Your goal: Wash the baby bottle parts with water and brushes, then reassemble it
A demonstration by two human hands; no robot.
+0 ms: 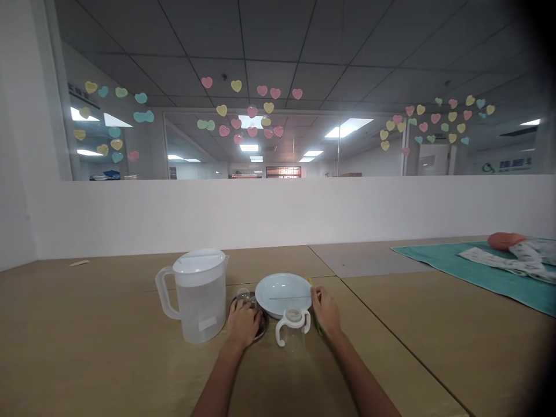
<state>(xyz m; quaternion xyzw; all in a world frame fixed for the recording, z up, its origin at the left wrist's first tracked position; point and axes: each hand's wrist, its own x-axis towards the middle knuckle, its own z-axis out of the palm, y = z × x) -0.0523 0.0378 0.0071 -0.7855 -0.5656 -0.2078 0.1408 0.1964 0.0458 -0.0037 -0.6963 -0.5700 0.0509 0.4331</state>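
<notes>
My right hand [326, 311] is closed in a pinch on a thin straight rod [289, 297], which reaches leftward over the white bowl [266, 306]. My left hand [244, 324] lies over a round dark dish [263, 331], its fingers bent down among small clear pieces [244, 294]; what the fingertips grip is hidden. Between my hands, in front of the bowl, a clear baby bottle [294, 333] stands upright with a white two-handled collar and no cap on its mouth. A yellow-green stick-like thing [319, 328] lies beside my right hand, partly covered by it.
A lidded plastic pitcher [202, 313] holding clear liquid stands left of the dish. At far right a teal cloth [438, 255] bears patterned white fabric [499, 260] and an orange-red rounded thing [506, 240]. A white wall [260, 211] with a window edges the table's back.
</notes>
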